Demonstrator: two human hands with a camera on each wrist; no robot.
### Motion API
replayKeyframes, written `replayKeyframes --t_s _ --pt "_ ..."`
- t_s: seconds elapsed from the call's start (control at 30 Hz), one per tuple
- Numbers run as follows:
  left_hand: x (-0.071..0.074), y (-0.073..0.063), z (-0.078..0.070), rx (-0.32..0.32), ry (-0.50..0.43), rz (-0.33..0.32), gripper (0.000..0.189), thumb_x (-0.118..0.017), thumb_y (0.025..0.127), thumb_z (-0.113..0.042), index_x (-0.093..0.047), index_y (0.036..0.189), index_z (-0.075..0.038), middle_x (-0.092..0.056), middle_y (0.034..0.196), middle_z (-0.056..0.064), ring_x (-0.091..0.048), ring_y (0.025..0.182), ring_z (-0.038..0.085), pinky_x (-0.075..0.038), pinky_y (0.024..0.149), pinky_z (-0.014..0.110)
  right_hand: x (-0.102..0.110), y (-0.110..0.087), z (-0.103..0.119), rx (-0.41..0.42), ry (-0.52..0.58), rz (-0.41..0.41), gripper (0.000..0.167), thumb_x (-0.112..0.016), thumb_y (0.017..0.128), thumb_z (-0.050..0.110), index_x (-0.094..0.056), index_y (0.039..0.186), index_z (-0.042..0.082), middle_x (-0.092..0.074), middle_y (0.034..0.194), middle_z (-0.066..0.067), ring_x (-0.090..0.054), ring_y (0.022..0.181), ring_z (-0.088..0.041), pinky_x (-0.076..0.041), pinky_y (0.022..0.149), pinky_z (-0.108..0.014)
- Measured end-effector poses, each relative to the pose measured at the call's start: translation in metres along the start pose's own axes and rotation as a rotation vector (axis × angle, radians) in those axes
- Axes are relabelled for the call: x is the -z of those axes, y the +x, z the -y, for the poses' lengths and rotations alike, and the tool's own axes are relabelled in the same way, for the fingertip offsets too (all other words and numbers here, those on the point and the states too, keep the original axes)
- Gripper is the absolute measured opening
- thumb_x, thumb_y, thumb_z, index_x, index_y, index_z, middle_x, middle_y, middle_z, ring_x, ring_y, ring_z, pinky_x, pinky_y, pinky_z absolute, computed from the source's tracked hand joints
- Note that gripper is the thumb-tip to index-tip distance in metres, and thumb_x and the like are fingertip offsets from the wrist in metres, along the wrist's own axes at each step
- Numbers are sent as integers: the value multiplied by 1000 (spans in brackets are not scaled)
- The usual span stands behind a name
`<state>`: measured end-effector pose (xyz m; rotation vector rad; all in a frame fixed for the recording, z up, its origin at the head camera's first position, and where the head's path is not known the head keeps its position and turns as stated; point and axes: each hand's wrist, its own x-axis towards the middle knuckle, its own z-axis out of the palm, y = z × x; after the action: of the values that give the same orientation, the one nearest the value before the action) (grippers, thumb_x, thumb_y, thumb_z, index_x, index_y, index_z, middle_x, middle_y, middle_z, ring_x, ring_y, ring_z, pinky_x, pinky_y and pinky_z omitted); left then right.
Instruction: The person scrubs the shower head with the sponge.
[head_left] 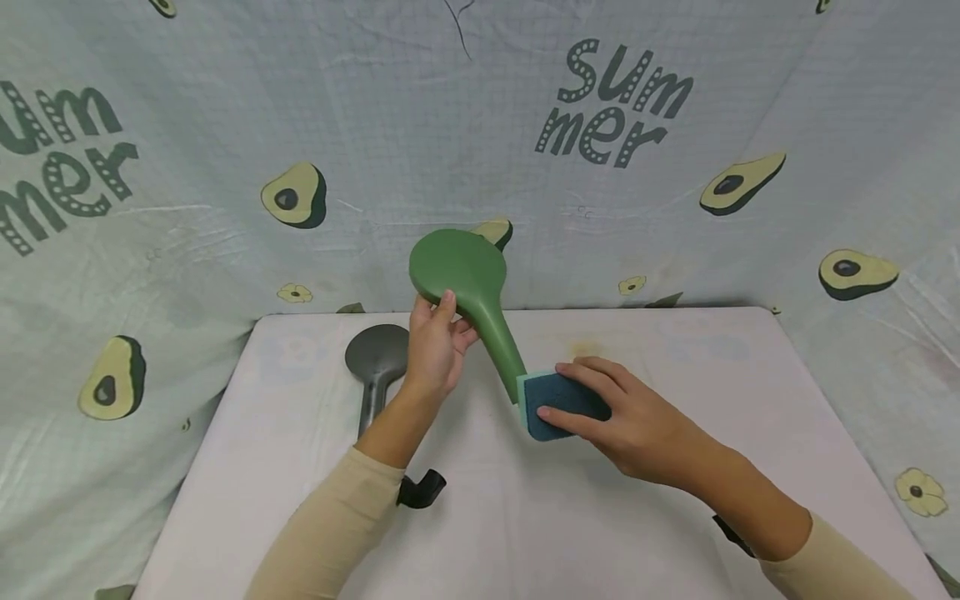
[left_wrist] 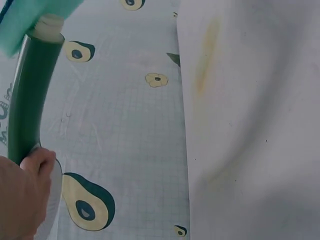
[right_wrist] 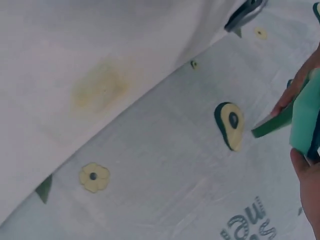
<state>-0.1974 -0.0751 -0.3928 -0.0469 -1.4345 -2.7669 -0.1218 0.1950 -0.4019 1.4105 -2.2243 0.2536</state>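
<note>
A green hand shower head is held up above the table by my left hand, its thumb and fingers gripping it where the round head narrows. The handle slants down to the right. In the left wrist view, a pale fitting shows at the handle's end. My right hand pinches a sponge, dark blue on one face and mint green on the other. The sponge's mint side meets the handle's lower end. On the table, behind my left wrist, lies a grey shower head, partly hidden by my arm.
A pale cloth covers the table, with a yellowish stain near its back edge. Behind it hangs a sheet printed with avocados and lettering. A black piece shows beside my left forearm.
</note>
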Motion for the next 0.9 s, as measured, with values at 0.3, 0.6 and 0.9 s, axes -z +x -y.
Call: replayKeyframes --t_s 0.3,0.6,0.9 --pt "-1 0 8 -1 116 -51 40 -33 114 -18 -30 153 -10 -56 139 23 -70 105 25 -62 84 35 -16 27 34 194 -420 219 70 -88 84 25 -57 147 28 -48 153 -11 -54 128 -31 -50 105 -42" --pt "0 0 2 16 57 -52 36 -33 114 -17 -33 149 -6 -57 133 19 -73 98 22 -63 81 35 -14 17 19 -9 -105 136 78 -92 76 8 -54 141 30 -46 150 -18 -47 138 -44 -53 106 -52" --pt "0 -3 -1 -31 -52 26 34 -32 114 -18 -39 144 -4 -61 126 16 -75 94 24 -64 81 36 -24 -10 -9 -215 350 53 49 -63 102 10 -36 143 6 -31 159 -23 -35 151 -35 -42 115 -22"
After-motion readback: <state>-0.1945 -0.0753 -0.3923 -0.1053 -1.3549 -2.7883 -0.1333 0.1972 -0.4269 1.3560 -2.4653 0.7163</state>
